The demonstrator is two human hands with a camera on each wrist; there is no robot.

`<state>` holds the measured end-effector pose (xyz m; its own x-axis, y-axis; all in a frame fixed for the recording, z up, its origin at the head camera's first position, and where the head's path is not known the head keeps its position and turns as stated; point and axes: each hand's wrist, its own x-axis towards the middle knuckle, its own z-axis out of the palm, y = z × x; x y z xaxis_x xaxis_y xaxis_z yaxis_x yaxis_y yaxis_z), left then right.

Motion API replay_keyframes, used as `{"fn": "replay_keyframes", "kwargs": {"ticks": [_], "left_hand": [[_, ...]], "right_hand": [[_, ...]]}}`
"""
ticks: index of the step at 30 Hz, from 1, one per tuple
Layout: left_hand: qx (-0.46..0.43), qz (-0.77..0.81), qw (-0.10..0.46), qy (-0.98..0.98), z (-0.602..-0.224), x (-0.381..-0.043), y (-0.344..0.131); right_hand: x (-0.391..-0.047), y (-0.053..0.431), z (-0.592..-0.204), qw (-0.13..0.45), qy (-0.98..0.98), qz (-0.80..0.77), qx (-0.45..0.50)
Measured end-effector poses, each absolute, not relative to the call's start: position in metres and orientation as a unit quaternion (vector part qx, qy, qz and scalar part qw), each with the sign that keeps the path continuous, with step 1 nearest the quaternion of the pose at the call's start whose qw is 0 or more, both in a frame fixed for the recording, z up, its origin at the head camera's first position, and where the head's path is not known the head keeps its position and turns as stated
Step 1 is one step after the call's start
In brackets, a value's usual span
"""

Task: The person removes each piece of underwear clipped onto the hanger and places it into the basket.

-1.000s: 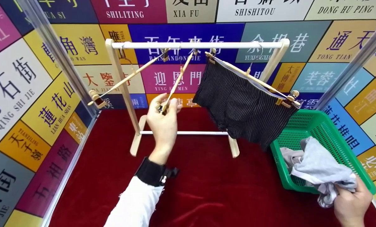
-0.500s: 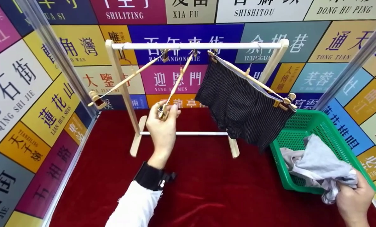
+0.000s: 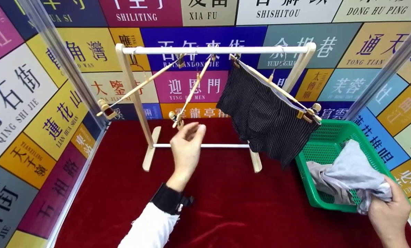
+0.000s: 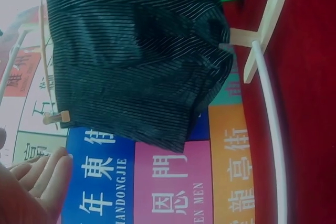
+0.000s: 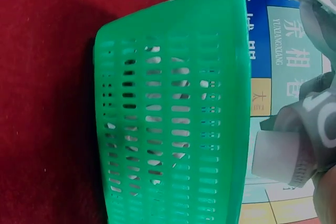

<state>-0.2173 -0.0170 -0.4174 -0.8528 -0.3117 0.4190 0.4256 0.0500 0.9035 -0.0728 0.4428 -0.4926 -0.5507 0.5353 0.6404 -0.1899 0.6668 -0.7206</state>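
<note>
My left hand (image 3: 186, 148) is just below the near end of the middle wooden hanger (image 3: 193, 91), fingers loosely bent and holding nothing. A wooden clip (image 3: 175, 119) sits on that hanger end, close to my fingertips; whether they touch it I cannot tell. In the left wrist view, the fingers of the left hand (image 4: 44, 187) show near the black striped shorts (image 4: 131, 51). My right hand (image 3: 389, 213) grips a bunched light grey garment (image 3: 355, 165) over the green basket (image 3: 308, 186). The right wrist view shows part of this grey garment (image 5: 278, 156) beside the basket wall (image 5: 173, 14).
A wooden rack with a white top bar (image 3: 212, 50) stands on the red cloth (image 3: 226, 213). On the right hanger (image 3: 270, 82) the striped shorts hang clipped. The left hanger (image 3: 140, 85) bears clips only. More greyish cloth (image 3: 315, 172) lies in the basket. Printed panels surround the table.
My left hand has let go of the clip end of the middle hanger and moved slightly down and right. The right hand has raised the grey garment a little. The shorts have swung slightly.
</note>
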Motion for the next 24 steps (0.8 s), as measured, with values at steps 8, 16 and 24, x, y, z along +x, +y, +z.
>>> {"fn": "replay_keyframes", "kwargs": {"ticks": [8,16,24], "left_hand": [[-0.070,-0.682,0.238,-0.688,-0.422,-0.210,-0.004],[-0.099,-0.668,0.225,-0.702,-0.421,-0.205,0.009],[-0.123,-0.645,0.239,-0.715,-0.422,-0.201,0.015]], "right_hand": [[-0.075,0.456,-0.498,0.442,-0.803,0.392,-0.079],[-0.080,0.456,-0.495,0.449,-0.807,0.377,-0.071],[-0.091,0.468,-0.507,0.428,-0.837,0.336,-0.064]]}}
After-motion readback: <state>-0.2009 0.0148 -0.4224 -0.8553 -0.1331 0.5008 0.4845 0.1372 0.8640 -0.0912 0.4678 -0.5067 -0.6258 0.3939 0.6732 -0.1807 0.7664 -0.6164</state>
